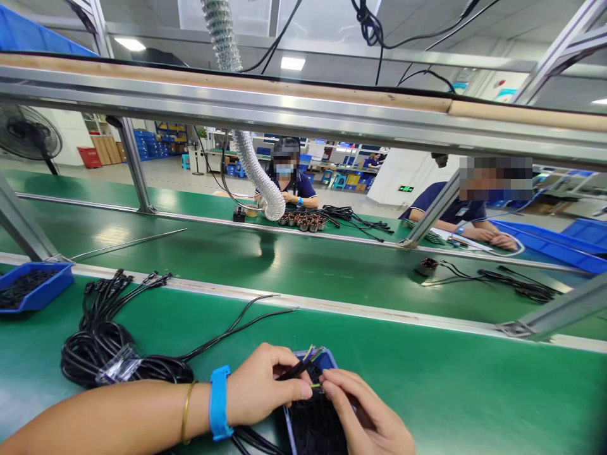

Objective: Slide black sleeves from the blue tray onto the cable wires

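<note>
My left hand (265, 385), with a blue strap and a yellow bangle on its wrist, is closed around a black cable (294, 369). Thin coloured wires fan out from the cable's stripped end. Close by on the right, my right hand (363, 414) pinches at the tip of a yellow-green wire (317, 385); any small part between its fingertips is hidden. Beneath both hands stands a blue bin (290, 430) filled with small black pieces (315, 420).
A tied bundle of black cables (102, 351) lies at the left. Behind it is another blue bin (38, 303) of black pieces. Metal frame posts (135, 167) border a green conveyor belt (227, 256), which carries a copper-wound coil (427, 266). Two people sit across the line.
</note>
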